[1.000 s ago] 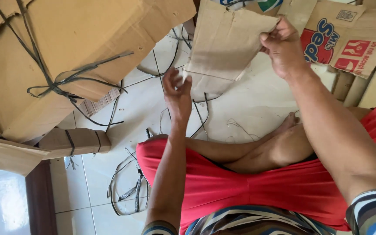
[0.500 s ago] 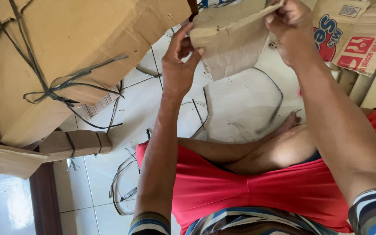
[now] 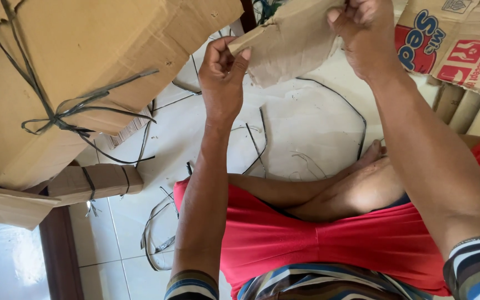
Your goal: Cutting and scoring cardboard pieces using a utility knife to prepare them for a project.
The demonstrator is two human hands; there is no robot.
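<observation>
White tiled floor [image 3: 306,122], loose strapping scattered.
Left hand [image 3: 221,78] and right hand [image 3: 365,33] pinch a torn cardboard piece [image 3: 290,41] at twelve o'clock; the tied bundle [image 3: 84,72] sits at ten.

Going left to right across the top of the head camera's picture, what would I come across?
Tied cardboard bundle → left hand → torn cardboard piece → right hand → printed cardboard box.

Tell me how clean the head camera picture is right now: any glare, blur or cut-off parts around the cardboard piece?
Head view: soft daylight, no hard shadows; white glare washes out the floor tiles at bottom left; the torn brown cardboard piece, left hand and right hand look sharp, without motion blur; the frame's top edge crops the cardboard and the right hand's fingers.
</observation>
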